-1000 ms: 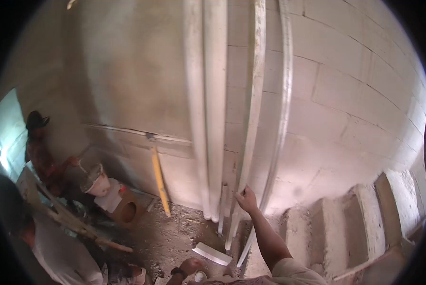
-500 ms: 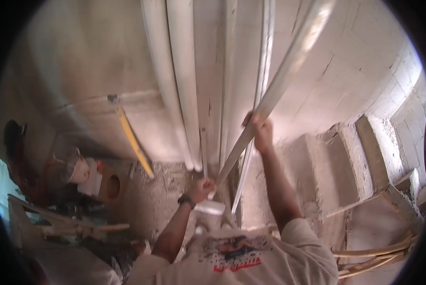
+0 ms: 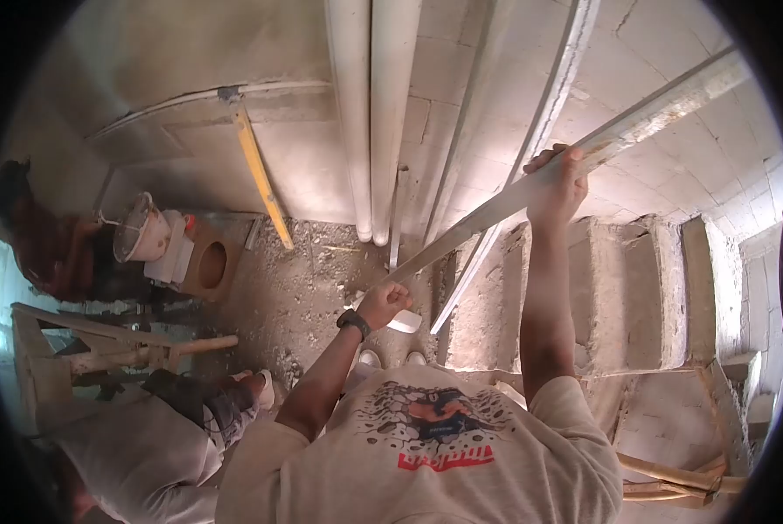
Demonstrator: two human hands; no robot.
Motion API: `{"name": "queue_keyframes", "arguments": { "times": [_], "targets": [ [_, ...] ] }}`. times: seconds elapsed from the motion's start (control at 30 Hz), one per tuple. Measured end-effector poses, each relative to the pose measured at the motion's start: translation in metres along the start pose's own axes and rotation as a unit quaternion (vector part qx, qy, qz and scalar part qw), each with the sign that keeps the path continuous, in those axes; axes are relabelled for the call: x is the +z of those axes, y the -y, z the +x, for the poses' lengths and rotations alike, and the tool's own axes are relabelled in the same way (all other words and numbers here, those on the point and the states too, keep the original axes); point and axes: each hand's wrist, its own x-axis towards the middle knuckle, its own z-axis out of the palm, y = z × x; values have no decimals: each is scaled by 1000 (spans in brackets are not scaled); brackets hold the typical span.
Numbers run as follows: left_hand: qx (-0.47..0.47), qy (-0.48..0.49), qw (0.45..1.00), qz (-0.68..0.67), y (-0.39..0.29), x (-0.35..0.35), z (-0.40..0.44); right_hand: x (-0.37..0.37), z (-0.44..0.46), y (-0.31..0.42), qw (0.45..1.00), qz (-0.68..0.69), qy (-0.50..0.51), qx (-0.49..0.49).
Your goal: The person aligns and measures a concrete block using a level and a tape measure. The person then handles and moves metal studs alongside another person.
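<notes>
Bar (image 3: 479, 222), long, flat-sided and scuffed, slants in front of the block wall (image 3: 654, 35), seemingly already lifted but not yet set down; smooth round pipes (image 3: 391, 131) stand untouched. The right hand (image 3: 559, 197) wraps its fingers round the bar; the left hand (image 3: 383, 306) curls near the low end, its grip unclear.

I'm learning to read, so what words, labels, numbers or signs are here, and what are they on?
None can be read for sure.
Red letters on the shirt: upside down and too unclear to read.
Tiny marks in the shirt's dark picture: too small to read.
Long bar: no writing I can make out.
</notes>
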Motion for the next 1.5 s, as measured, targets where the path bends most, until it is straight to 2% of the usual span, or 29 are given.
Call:
{"name": "queue_keyframes", "arguments": {
  "times": [0.1,0.2,0.23,0.27,0.37,0.4,0.5,0.6,0.7,1.0,1.17,1.33,1.37,1.43,1.47,1.5],
  "targets": [
    [-29,-15,997,-74,3,2,-1,6,-4,-1,997,76,-3,30],
    [-141,-5,955,-262,-5,7,-6,4,-8,-2,983,161,43,81],
    [-176,-2,930,-324,-8,7,-8,2,-11,-1,973,200,55,105],
    [-197,8,899,-390,-13,6,-10,-4,-14,0,967,195,120,108],
    [-203,-7,766,-610,-18,9,-13,-12,-24,3,930,263,237,94],
    [-206,-24,737,-643,-14,12,-12,-15,-27,3,920,273,263,97],
    [-191,-94,701,-681,-12,27,-9,-24,-33,6,888,300,333,103],
    [-186,-108,659,-721,-11,38,-6,-33,-45,16,855,331,383,113],
    [-185,-142,643,-729,-23,44,-7,-45,-58,28,849,318,413,93],
    [-211,-135,656,-711,-5,59,-9,-110,-89,31,910,302,255,126],
    [-208,-127,659,-712,5,58,-9,-140,-107,30,963,226,81,125],
    [-227,-131,669,-696,2,59,-8,-175,-122,38,976,177,-43,117],
    [-242,-155,660,-694,12,52,-11,-176,-123,28,971,191,-56,130],
    [-243,-144,663,-693,21,48,-10,-168,-127,32,976,153,-79,130],
    [-234,-136,667,-694,24,46,-13,-163,-126,34,971,177,-74,144],
    [-225,-123,671,-695,25,47,-14,-160,-125,34,971,146,-122,147]
  ]
}}
